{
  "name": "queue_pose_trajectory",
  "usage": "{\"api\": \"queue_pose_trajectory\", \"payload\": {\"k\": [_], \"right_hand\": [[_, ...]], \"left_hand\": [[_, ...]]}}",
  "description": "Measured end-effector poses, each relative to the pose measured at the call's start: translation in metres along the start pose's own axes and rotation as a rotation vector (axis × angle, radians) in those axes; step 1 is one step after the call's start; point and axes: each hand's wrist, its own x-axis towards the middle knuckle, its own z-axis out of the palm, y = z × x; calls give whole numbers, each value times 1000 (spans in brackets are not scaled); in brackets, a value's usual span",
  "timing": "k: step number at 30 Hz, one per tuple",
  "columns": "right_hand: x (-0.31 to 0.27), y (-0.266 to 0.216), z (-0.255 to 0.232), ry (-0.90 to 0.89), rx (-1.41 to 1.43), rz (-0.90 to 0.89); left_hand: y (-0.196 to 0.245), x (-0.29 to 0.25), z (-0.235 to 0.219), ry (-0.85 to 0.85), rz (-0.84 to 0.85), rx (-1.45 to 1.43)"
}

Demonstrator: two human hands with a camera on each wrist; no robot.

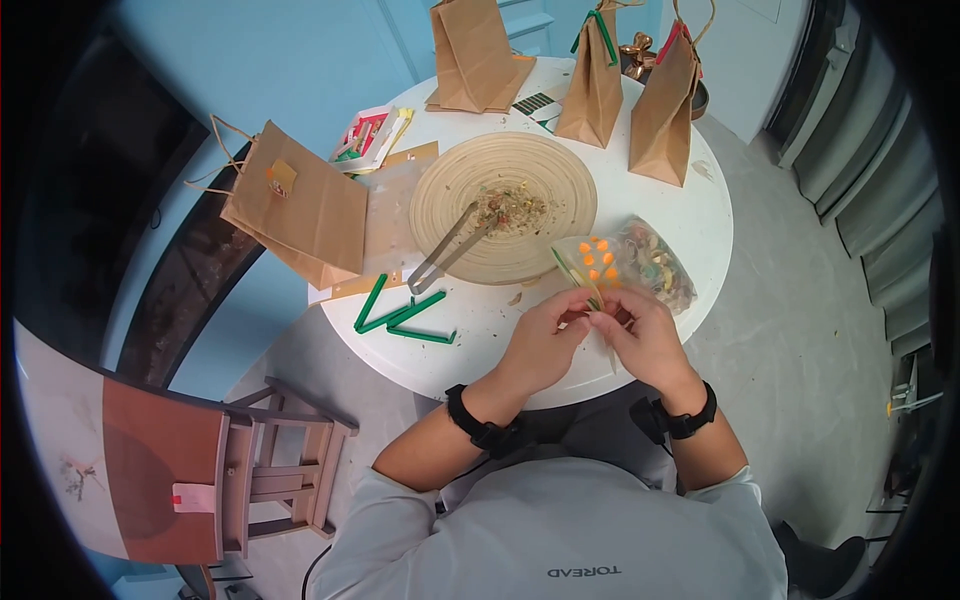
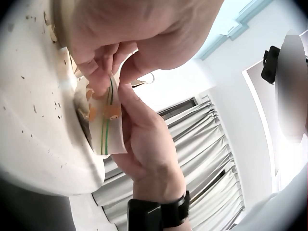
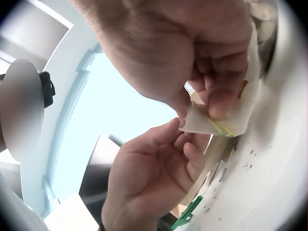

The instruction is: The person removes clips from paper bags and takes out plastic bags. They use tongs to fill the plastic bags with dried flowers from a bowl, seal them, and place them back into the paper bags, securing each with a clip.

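A clear zip bag point(image 1: 655, 262) with orange spots lies at the table's right front, filled with mixed dried pieces. My left hand point(image 1: 543, 340) and right hand point(image 1: 648, 335) meet at its raised mouth, thumbs and fingers pinching the top strip. Green lines mark the zip strip point(image 2: 105, 130), which stands folded between the hands in the left wrist view. In the right wrist view, my right fingers press the bag's corner while the left fingertips are at its edge. A round wooden tray point(image 1: 440, 175) beyond holds loose dried bits, with metal tongs point(image 1: 447, 245) resting across its rim.
Green sealing clips point(image 1: 398, 316) lie left of my hands. Brown paper bags stand around the table: one at left point(image 1: 300, 200), one at the back point(image 1: 470, 60), two at back right point(image 1: 590, 95). A small white box point(image 1: 368, 140) holds colourful packets. Crumbs dot the white table point(image 1: 480, 345).
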Motion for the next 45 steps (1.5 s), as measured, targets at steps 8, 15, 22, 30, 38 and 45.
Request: {"api": "queue_pose_trajectory", "payload": {"k": [8,15,22,30,38,45], "right_hand": [[5,-1,-9,13,221,182],[18,-40,-56,451,44,75],[28,-66,-36,411,-67,-89],[24,-26,-51,527,233,-59],[-6,61,-39,281,967,384],[10,-10,10,-340,1518,477]], "left_hand": [[40,-5,-5,82,422,607],[57,-23,-39,48,554,1014],[105,-24,-11,40,816,951],[87,27,-10,-156,753,699],[174,66,-60,-208,622,511],[181,63,-52,-80,839,494]]}}
